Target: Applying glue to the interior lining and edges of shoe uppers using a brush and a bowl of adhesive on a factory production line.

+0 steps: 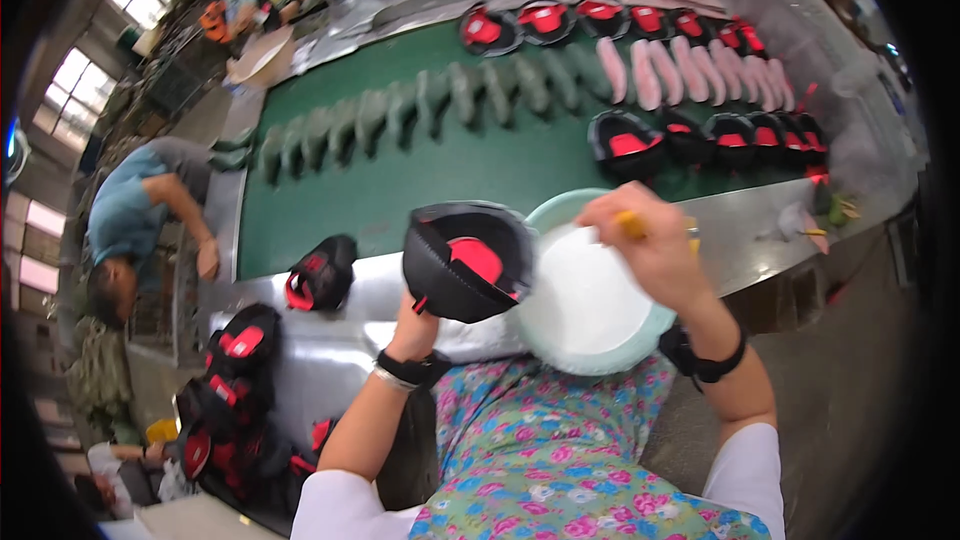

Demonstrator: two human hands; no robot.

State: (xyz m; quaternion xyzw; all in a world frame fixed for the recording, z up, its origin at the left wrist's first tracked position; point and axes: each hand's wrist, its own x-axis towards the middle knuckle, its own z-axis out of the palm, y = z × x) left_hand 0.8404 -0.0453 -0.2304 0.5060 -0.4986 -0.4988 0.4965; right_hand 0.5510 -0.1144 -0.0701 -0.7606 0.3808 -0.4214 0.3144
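Note:
My left hand [412, 328] is closed round the underside of a black shoe upper [437, 265] with a red lining, its opening turned up toward me. Right beside it stands a pale green bowl [590, 364] with smooth white contents. Over the bowl's far right part, my right hand [650, 245] grips a yellow-handled tool [630, 224]. The tool's working end is hidden behind the hand. Another bit of yellow shows at the bowl's right rim. Shoe upper and bowl overlap in view; I cannot tell whether they touch.
A green conveyor belt [340, 210] carries dark shoe lasts [432, 100], pink insoles [645, 75] and two rows of black-red uppers [628, 143]. More uppers [240, 340] pile at left, with one [322, 272] on the metal edge. A person in blue [150, 200] bends at left; another works far left.

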